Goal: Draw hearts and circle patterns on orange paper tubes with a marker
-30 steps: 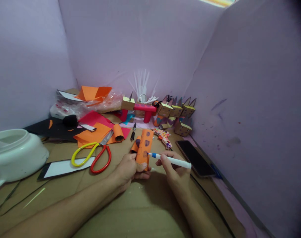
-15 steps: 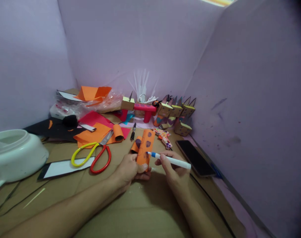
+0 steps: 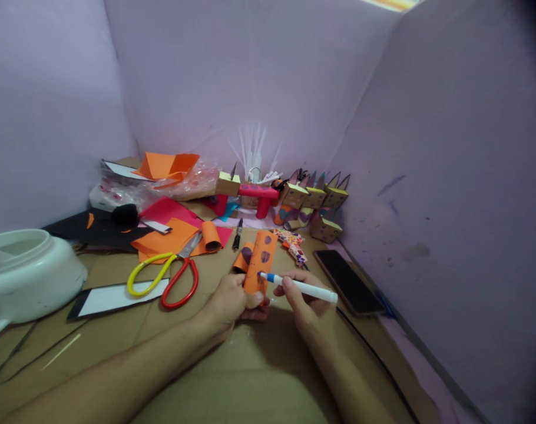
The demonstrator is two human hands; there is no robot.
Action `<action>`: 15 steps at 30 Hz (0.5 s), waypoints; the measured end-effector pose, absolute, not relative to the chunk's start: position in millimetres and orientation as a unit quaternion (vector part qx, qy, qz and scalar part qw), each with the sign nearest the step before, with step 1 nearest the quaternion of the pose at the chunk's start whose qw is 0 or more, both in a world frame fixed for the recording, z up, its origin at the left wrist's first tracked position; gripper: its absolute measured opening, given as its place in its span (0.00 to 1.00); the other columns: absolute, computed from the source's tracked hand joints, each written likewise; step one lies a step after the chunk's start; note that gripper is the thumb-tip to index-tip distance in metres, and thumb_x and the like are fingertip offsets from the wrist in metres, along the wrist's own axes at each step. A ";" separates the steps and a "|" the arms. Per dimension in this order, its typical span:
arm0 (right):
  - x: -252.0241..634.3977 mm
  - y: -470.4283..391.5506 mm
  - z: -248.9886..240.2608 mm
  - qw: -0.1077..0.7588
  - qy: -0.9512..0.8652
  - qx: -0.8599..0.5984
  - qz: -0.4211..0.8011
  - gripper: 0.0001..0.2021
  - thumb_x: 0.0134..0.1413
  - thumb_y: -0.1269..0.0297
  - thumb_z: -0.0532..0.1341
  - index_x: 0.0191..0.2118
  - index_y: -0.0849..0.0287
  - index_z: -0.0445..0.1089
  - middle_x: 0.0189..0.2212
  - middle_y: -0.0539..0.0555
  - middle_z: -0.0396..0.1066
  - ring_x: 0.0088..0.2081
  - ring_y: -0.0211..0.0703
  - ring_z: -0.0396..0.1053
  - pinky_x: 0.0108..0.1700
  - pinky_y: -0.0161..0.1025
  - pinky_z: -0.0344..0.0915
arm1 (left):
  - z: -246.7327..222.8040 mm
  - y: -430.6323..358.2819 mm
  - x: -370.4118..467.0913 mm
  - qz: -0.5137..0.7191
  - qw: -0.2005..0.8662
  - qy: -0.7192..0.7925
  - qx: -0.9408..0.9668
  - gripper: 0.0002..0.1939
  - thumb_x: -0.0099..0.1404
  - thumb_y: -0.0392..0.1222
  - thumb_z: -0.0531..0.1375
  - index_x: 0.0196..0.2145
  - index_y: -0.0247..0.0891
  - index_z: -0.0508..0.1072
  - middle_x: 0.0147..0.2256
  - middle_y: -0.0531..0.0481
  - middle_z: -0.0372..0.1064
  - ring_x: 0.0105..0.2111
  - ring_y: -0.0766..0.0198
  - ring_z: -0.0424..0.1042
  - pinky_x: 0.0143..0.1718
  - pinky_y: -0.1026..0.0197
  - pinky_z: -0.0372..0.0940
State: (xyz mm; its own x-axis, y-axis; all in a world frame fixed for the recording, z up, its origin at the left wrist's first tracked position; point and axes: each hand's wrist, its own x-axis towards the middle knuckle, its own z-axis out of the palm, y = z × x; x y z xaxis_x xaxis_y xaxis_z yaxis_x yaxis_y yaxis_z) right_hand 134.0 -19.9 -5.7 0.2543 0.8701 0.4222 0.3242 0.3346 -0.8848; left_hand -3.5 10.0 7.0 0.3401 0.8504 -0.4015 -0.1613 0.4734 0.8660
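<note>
My left hand (image 3: 236, 300) grips the lower end of an orange paper tube (image 3: 265, 244) that carries dark purple spots and drawn outlines. A shorter orange roll with a dark spot (image 3: 241, 259) sits against the tube's left side. My right hand (image 3: 305, 297) is closed around a white marker with a blue collar (image 3: 310, 289). The marker's tip meets the tube's surface low down, beside a drawn outline. Scissors with one yellow and one red handle (image 3: 179, 281) lie to the left of my left hand. A black pen (image 3: 238, 234) rests just beyond the tube.
At left stands a white pot-like container (image 3: 33, 282). A dark phone (image 3: 347, 282) lies at right, with a black cable (image 3: 374, 353) near it. Orange paper sheets (image 3: 162, 235), another orange roll (image 3: 211, 237) and several cardboard animal heads (image 3: 326, 228) are at the back, before lilac walls.
The marker tip has shifted slightly left and down on the tube, and my right hand has moved a little with it. My left hand and the tube look almost still.
</note>
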 end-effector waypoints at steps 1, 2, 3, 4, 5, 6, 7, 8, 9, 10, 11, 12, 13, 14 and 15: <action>133.7 -20.0 -5.6 0.588 -0.565 -0.529 0.235 0.09 0.50 0.60 0.60 0.29 0.60 0.70 0.19 0.52 0.73 0.21 0.40 0.70 0.23 0.34 0.64 | 6.5 10.1 -3.7 0.349 0.728 0.455 0.376 0.07 0.49 0.27 0.60 0.28 0.31 0.67 0.22 0.49 0.68 0.21 0.65 0.70 0.27 0.61 0.68; 133.3 -20.2 -5.4 0.587 -0.565 -0.529 0.238 0.09 0.50 0.60 0.60 0.29 0.60 0.70 0.19 0.52 0.73 0.21 0.40 0.70 0.23 0.33 0.64 | 6.2 10.1 -3.8 0.350 0.730 0.452 0.375 0.07 0.48 0.27 0.60 0.28 0.31 0.67 0.22 0.49 0.68 0.21 0.65 0.70 0.27 0.60 0.68; 133.0 -20.4 -5.1 0.588 -0.563 -0.529 0.241 0.09 0.49 0.59 0.60 0.28 0.60 0.70 0.19 0.52 0.73 0.20 0.40 0.69 0.22 0.33 0.63 | 5.9 10.2 -3.9 0.351 0.731 0.450 0.375 0.07 0.48 0.27 0.60 0.27 0.31 0.67 0.22 0.50 0.68 0.21 0.65 0.70 0.27 0.60 0.68; 132.6 -20.6 -4.7 0.591 -0.559 -0.529 0.242 0.09 0.49 0.59 0.60 0.28 0.60 0.70 0.19 0.52 0.72 0.20 0.39 0.69 0.22 0.33 0.63 | 5.9 10.2 -3.9 0.351 0.731 0.449 0.374 0.08 0.47 0.27 0.61 0.27 0.31 0.67 0.22 0.50 0.67 0.21 0.65 0.70 0.27 0.60 0.68; 132.3 -20.8 -4.3 0.594 -0.555 -0.529 0.241 0.09 0.49 0.59 0.60 0.27 0.60 0.70 0.18 0.52 0.72 0.20 0.39 0.68 0.22 0.33 0.63 | 6.0 10.3 -3.9 0.351 0.732 0.449 0.374 0.08 0.47 0.27 0.61 0.27 0.31 0.67 0.22 0.50 0.67 0.21 0.65 0.70 0.27 0.60 0.68; 132.1 -21.0 -3.8 0.594 -0.555 -0.530 0.241 0.09 0.49 0.59 0.59 0.27 0.60 0.70 0.18 0.51 0.72 0.20 0.39 0.68 0.22 0.33 0.62 | 6.2 10.4 -3.8 0.351 0.732 0.447 0.375 0.08 0.47 0.27 0.61 0.28 0.31 0.67 0.22 0.50 0.67 0.22 0.65 0.70 0.27 0.60 0.68; 132.1 -21.2 -3.4 0.592 -0.556 -0.532 0.241 0.10 0.49 0.59 0.60 0.26 0.60 0.69 0.18 0.51 0.72 0.19 0.39 0.68 0.22 0.32 0.62 | 6.4 10.4 -3.6 0.351 0.731 0.448 0.377 0.08 0.48 0.27 0.60 0.28 0.31 0.67 0.22 0.50 0.67 0.22 0.65 0.70 0.27 0.60 0.68; 132.2 -21.4 -3.0 0.589 -0.557 -0.533 0.242 0.10 0.49 0.59 0.60 0.26 0.60 0.69 0.17 0.51 0.71 0.19 0.39 0.68 0.22 0.32 0.62 | 6.7 10.5 -3.4 0.350 0.729 0.451 0.377 0.08 0.48 0.27 0.60 0.28 0.31 0.67 0.22 0.50 0.68 0.22 0.65 0.70 0.27 0.60 0.68; 132.5 -21.5 -2.7 0.584 -0.559 -0.535 0.244 0.10 0.49 0.59 0.60 0.26 0.61 0.69 0.17 0.51 0.71 0.19 0.39 0.67 0.21 0.32 0.61 | 6.9 10.4 -3.2 0.349 0.728 0.453 0.378 0.07 0.49 0.27 0.60 0.29 0.30 0.67 0.22 0.50 0.68 0.22 0.66 0.70 0.27 0.60 0.68; 132.8 -21.4 -2.5 0.581 -0.559 -0.537 0.247 0.10 0.49 0.59 0.60 0.26 0.61 0.69 0.17 0.51 0.71 0.19 0.39 0.67 0.21 0.32 0.61 | 7.1 10.4 -3.1 0.349 0.727 0.453 0.379 0.07 0.49 0.27 0.59 0.29 0.30 0.67 0.23 0.50 0.68 0.22 0.66 0.70 0.27 0.61 0.68; 133.1 -21.2 -2.4 0.581 -0.557 -0.539 0.248 0.10 0.49 0.59 0.59 0.26 0.61 0.69 0.17 0.52 0.71 0.19 0.39 0.68 0.21 0.32 0.61 | 7.2 10.4 -3.1 0.349 0.727 0.454 0.379 0.07 0.49 0.26 0.59 0.30 0.30 0.67 0.23 0.50 0.68 0.22 0.66 0.69 0.27 0.61 0.68; 133.4 -20.9 -2.5 0.583 -0.554 -0.540 0.249 0.10 0.49 0.59 0.59 0.26 0.61 0.69 0.17 0.52 0.71 0.19 0.39 0.68 0.21 0.32 0.61 | 7.2 10.4 -3.1 0.348 0.728 0.453 0.378 0.08 0.50 0.26 0.59 0.30 0.30 0.67 0.23 0.50 0.68 0.22 0.66 0.69 0.27 0.61 0.68; 133.7 -20.4 -2.8 0.585 -0.553 -0.539 0.247 0.10 0.49 0.59 0.59 0.26 0.61 0.69 0.17 0.52 0.71 0.19 0.39 0.68 0.21 0.32 0.62 | 7.2 10.4 -3.3 0.346 0.729 0.453 0.378 0.08 0.50 0.26 0.58 0.30 0.30 0.67 0.23 0.50 0.68 0.22 0.66 0.69 0.27 0.62 0.68; 133.9 -19.8 -3.1 0.587 -0.554 -0.537 0.245 0.10 0.49 0.59 0.59 0.26 0.61 0.69 0.18 0.52 0.71 0.20 0.39 0.68 0.21 0.32 0.62 | 7.2 10.3 -3.4 0.343 0.731 0.452 0.379 0.07 0.50 0.26 0.58 0.30 0.30 0.67 0.23 0.49 0.68 0.22 0.66 0.70 0.27 0.62 0.68; 134.0 -19.1 -3.5 0.590 -0.556 -0.534 0.240 0.10 0.50 0.59 0.59 0.27 0.61 0.69 0.18 0.52 0.71 0.20 0.39 0.68 0.22 0.32 0.62 | 7.2 10.3 -3.6 0.341 0.731 0.452 0.380 0.07 0.51 0.26 0.58 0.30 0.30 0.67 0.23 0.49 0.68 0.22 0.66 0.70 0.27 0.62 0.68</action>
State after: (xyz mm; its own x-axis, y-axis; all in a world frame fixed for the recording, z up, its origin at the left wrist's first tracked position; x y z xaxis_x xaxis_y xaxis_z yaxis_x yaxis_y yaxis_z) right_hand 134.0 -19.1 -3.5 0.2666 0.8774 0.3989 0.3102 0.3138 -0.8974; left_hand -3.6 10.3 7.2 0.3589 0.8421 -0.4027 -0.1543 0.4790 0.8642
